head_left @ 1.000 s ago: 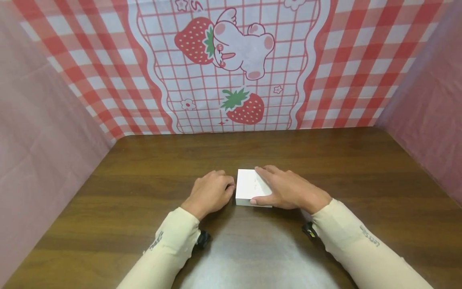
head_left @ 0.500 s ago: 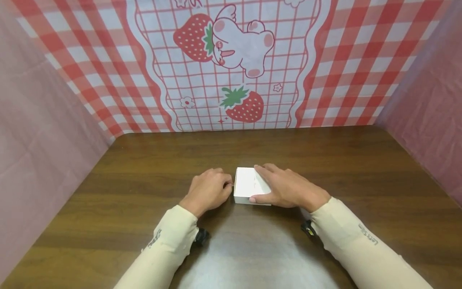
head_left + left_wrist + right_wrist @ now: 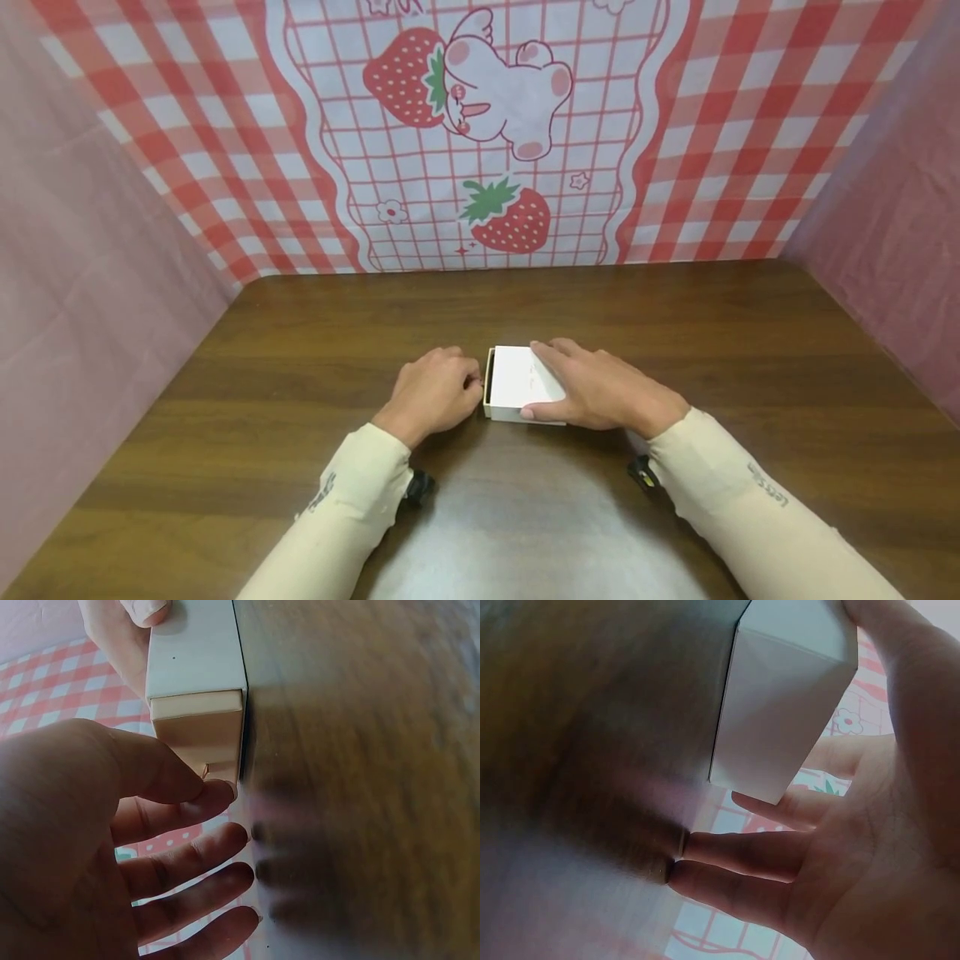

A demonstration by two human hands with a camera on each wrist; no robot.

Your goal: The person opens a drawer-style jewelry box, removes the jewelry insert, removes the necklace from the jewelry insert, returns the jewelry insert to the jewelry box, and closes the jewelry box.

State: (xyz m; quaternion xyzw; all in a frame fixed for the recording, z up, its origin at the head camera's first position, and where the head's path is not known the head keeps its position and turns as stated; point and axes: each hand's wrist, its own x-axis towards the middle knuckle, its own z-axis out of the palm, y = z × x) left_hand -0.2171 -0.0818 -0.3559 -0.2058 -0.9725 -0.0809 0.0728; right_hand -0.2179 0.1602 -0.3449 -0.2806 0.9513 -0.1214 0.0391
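A white drawer-style box (image 3: 513, 379) lies on the wooden table between both hands. My right hand (image 3: 603, 390) grips its outer sleeve from the right, thumb on the near side and fingers at the far side. In the right wrist view the sleeve's plain end (image 3: 780, 712) faces the palm. A cream inner drawer (image 3: 196, 724) sticks out slightly from the sleeve's left end, with a dark inside edge showing from above. My left hand (image 3: 437, 392) pinches a small pull tab (image 3: 206, 769) on the drawer front between thumb and index finger. The drawer's contents are hidden.
The brown wooden table (image 3: 300, 333) spreads around the hands. A red-and-white checked cloth (image 3: 720, 142) with strawberry prints hangs behind its far edge. Pink cloths (image 3: 82, 275) hang at both sides.
The inner drawer has come a little out of the sleeve toward the left, opening a narrow dark gap. My left hand has shifted slightly left; the right hand keeps its grip.
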